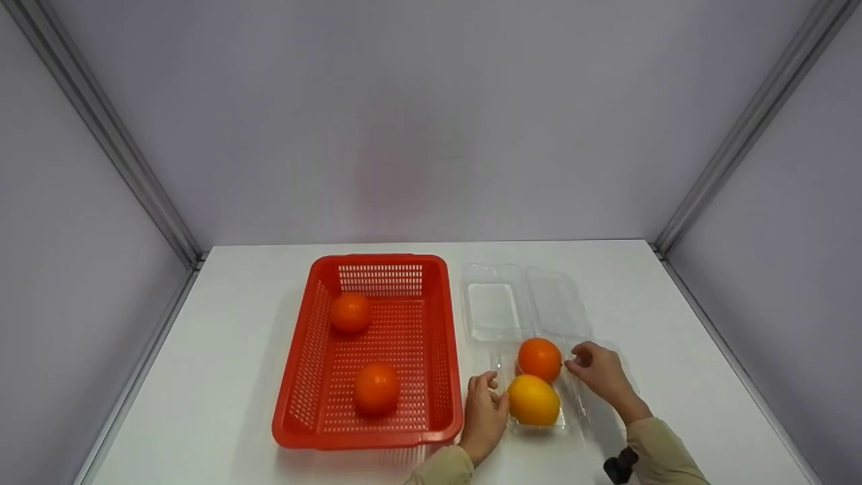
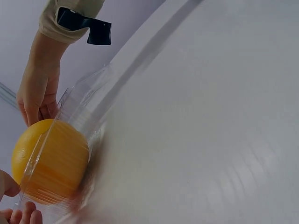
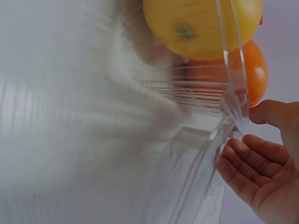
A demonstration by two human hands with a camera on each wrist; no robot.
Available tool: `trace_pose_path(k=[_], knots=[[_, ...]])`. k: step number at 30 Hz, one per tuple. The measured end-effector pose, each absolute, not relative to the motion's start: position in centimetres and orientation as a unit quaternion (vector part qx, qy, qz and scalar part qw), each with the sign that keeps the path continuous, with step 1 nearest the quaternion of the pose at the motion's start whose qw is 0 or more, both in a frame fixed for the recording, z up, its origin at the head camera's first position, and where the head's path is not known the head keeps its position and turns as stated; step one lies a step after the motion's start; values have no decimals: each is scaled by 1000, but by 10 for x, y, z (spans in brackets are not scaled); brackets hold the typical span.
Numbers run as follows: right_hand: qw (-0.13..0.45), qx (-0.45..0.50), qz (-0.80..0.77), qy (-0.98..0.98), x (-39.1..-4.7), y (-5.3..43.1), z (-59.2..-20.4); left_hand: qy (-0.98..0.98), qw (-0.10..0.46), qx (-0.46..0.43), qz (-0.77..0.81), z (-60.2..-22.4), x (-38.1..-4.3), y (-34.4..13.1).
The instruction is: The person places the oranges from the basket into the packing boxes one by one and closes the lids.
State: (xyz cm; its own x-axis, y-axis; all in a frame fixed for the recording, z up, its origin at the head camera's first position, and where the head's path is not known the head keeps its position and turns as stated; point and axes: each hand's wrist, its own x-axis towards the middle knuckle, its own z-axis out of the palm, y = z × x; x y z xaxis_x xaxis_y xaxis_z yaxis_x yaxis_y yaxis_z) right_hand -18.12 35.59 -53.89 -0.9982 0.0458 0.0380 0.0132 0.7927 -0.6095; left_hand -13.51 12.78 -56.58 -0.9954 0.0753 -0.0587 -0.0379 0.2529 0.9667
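Observation:
A clear plastic clamshell box (image 1: 571,414) lies near the table's front, its lid side toward the right. Inside its tray sit an orange (image 1: 539,359) and, nearer me, a larger yellow citrus fruit (image 1: 534,400) with a green stem mark in the right wrist view. My left hand (image 1: 485,414) is at the box's left rim, thumb beside the yellow fruit and fingers outside. On the other side my right hand (image 3: 261,163) pinches the clear edge, thumb above and curled fingers below, close to the orange.
Left of the box stands a red slotted basket (image 1: 453,377) holding one orange (image 1: 351,312) toward the back and another orange (image 1: 376,389) toward the front. A second clear clamshell box (image 1: 495,303) lies opened behind the fruit. Grey walls enclose the white table (image 1: 249,323).

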Motion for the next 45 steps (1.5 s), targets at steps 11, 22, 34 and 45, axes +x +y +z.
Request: trace_pose_path(k=[11,22,34,45], knots=[[36,-14,313,-949,-182,364,-540,744,54,-42,664,-568,-137,133],[34,-52,298,-952,-177,388,-540,736,85,-65,669,-570,-137,137],[41,-68,273,-959,-168,418,-541,716,105,-72,686,-575,-139,136],[7,-110,260,-959,-163,441,-545,720,113,-83,680,-574,-138,140]])
